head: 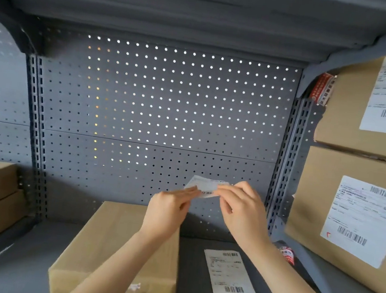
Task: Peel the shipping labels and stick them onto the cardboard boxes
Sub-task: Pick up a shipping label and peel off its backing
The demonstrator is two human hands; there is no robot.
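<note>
Label (206, 185) pinched between raised left hand (170, 206) and right hand (240, 208)

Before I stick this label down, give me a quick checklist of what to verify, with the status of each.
1. Label held by both hands, left hand and right hand: ok.
2. Backing peeled off: cannot tell, fingers cover the edge.
3. Box below the hands has a bare top: ok.
4. Box lies flat on the shelf: ok.
5. Spare label lies clear of the box: ok.
6. Label the right way up: cannot tell, print is blurred.
</note>
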